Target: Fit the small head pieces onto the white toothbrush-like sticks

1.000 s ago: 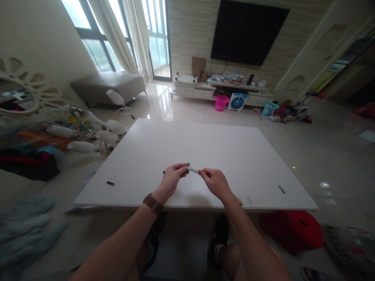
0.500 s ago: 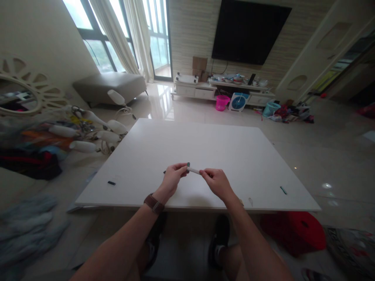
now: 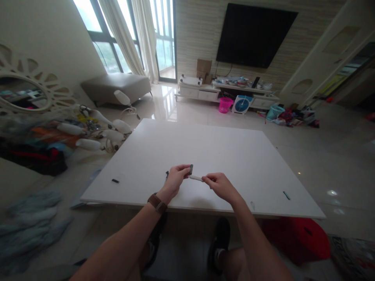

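Above the white table (image 3: 202, 144), my left hand (image 3: 175, 180) is closed on a small green-and-dark circuit board (image 3: 191, 169), pinched at its edge between thumb and fingers. A slim white stick (image 3: 195, 178), pen-like in shape, is gripped in my right hand (image 3: 218, 184). Its tip points left, just below the board; whether they touch I cannot tell. Partly behind my left hand lies a small dark object (image 3: 167, 174). Farther left on the tabletop rests a dark, short strip (image 3: 115, 181), and a narrow green strip (image 3: 286, 195) is at the right.
A small clear piece (image 3: 252, 205) lies near the table's front edge. White lamp shades (image 3: 113, 135) crowd the left side. Under the right front corner sits a red stool-like object (image 3: 301, 238). A pink basket (image 3: 225, 105) and a fan (image 3: 242, 104) stand beyond the table.
The white stick's tip has moved off the board to just below it, and more of the board's face shows. The whole view has shifted slightly.
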Demonstrator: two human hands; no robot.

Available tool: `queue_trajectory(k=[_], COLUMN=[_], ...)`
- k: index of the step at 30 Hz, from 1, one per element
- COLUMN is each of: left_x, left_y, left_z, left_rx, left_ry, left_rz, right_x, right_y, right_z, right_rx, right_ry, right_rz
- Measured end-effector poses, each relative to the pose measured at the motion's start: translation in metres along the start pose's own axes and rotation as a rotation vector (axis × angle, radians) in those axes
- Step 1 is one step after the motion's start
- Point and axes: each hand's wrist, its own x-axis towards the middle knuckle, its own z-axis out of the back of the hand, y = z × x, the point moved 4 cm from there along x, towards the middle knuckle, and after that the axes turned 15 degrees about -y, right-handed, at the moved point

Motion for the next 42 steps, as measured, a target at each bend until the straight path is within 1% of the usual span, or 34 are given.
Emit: queue_trajectory(k=[1, 3, 5, 6, 8, 10, 11, 15, 20, 23, 25, 27, 30, 33, 35, 38, 39, 42], left_x=[-0.0004, -0.0009, -0.0006, -0.0001, 0.0011, 0.0019, 0.0020, 0.0009, 0.0006, 0.0003, -0.0001, -0.0002, 0.0003, 0.0000, -0.0012, -0.0027, -0.0029, -0.0021], left_y=[-0.0002, -0.0004, -0.0004, -0.0003, 0.0001, 0.0006, 0.0008, 0.0007, 0.0017, 0.0014, 0.0006, -0.0002, -0.0014, -0.0031, -0.0043, -0.0054, -0.0056, -0.0057], left_z=[-0.0004, -0.0016, -0.0026, -0.0027, -0.0026, -0.0021, -0.0020, -0.0027, -0.0025, -0.0030, -0.0032, -0.0030, -0.0018, -0.0010, -0.0017, -0.0023, -0.0022, -0.0017], left_rx=[0.008, 0.018, 0.022, 0.022, 0.024, 0.026, 0.026, 0.029, 0.017, 0.017, 0.016, 0.010, 0.013, 0.024, 0.039, 0.057, 0.057, 0.045], left_ry=[0.004, 0.022, 0.034, 0.034, 0.023, 0.009, 0.007, 0.033, 0.030, 0.037, 0.043, 0.044, 0.026, 0.013, 0.033, 0.054, 0.052, 0.042], left_rz=[0.001, 0.001, -0.006, -0.013, -0.022, -0.020, -0.015, -0.012, 0.001, -0.001, -0.008, -0.010, -0.011, -0.020, -0.036, -0.052, -0.056, -0.055], right_x=[0.0005, 0.0023, 0.0036, 0.0038, 0.0032, 0.0024, 0.0024, 0.0045, 0.0055, 0.0067, 0.0068, 0.0060, 0.0037, 0.0022, 0.0026, 0.0033, 0.0032, 0.0017], right_y=[-0.0008, -0.0018, -0.0017, -0.0015, -0.0014, -0.0019, -0.0024, -0.0062, -0.0075, -0.0069, -0.0059, -0.0043, -0.0025, -0.0009, 0.0001, 0.0006, 0.0005, 0.0000], right_z=[0.0018, 0.0061, 0.0067, 0.0053, 0.0010, -0.0012, -0.0008, 0.0046, 0.0000, 0.0027, 0.0034, 0.0027, 0.0017, 0.0021, 0.0039, 0.0041, 0.0028, -0.0018], right_rx=[0.038, 0.075, 0.047, 0.018, -0.030, -0.031, -0.018, -0.004, -0.003, -0.016, -0.043, -0.068, -0.086, -0.035, 0.002, -0.016, -0.029, -0.024], right_ry=[-0.006, -0.082, -0.126, -0.115, -0.048, 0.006, 0.005, -0.118, -0.055, -0.129, -0.153, -0.138, -0.076, -0.032, -0.073, -0.123, -0.104, 0.032], right_rz=[-0.012, -0.020, -0.005, 0.007, 0.024, 0.028, 0.025, 0.007, 0.007, -0.007, -0.005, 0.011, 0.022, 0.010, 0.001, -0.002, 0.000, 0.005])
